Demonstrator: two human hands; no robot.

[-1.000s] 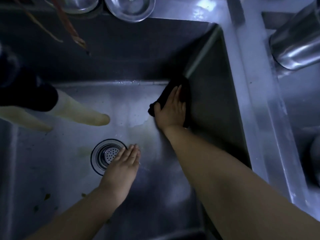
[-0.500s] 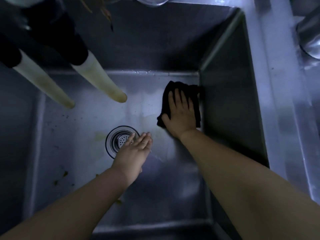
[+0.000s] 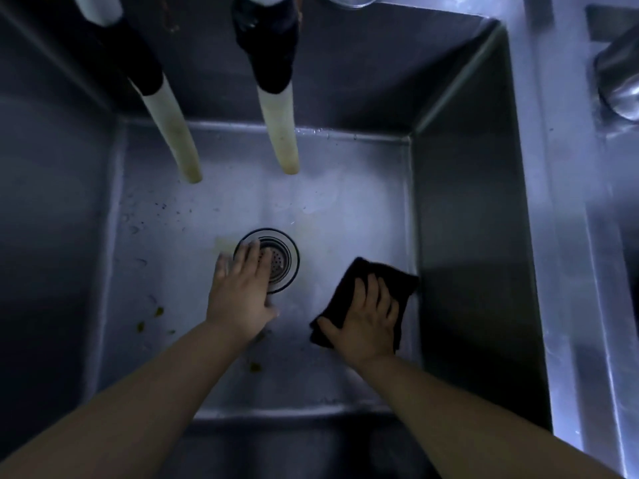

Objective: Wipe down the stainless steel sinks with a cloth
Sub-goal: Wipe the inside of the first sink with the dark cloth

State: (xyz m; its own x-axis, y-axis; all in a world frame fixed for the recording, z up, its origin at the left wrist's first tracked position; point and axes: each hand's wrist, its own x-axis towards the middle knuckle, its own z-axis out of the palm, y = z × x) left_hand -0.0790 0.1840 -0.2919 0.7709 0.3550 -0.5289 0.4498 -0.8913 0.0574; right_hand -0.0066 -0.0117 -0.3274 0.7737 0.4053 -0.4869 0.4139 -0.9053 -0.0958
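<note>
Stainless steel sink basin (image 3: 463, 216), deep and square-cornered, fills the head view, its floor lit pale around a round perforated metal drain strainer (image 3: 281, 259) near the centre. At about four o'clock from that drain lies a black folded cloth (image 3: 349, 299), flat on the floor with its far corner touching the right-hand wall. The right hand (image 3: 366, 321) presses down on it with fingers spread and palm flat, not gripping; that likely keeps as much cloth as possible against the steel for a broad wiping stroke.

The left hand (image 3: 242, 292) rests open and empty on the floor, fingertips overlapping the drain's left rim, probably as a brace while the person leans in.

Small greenish food scraps (image 3: 152, 319) sit at eight o'clock from the drain, and more specks at ten o'clock, so the left half looks still unwiped. Two pale, stained hose ends with black collars (image 3: 280, 140) hang from twelve o'clock, clear of both hands. A rounded steel vessel (image 3: 619, 77) sits beyond the rim at two o'clock.
</note>
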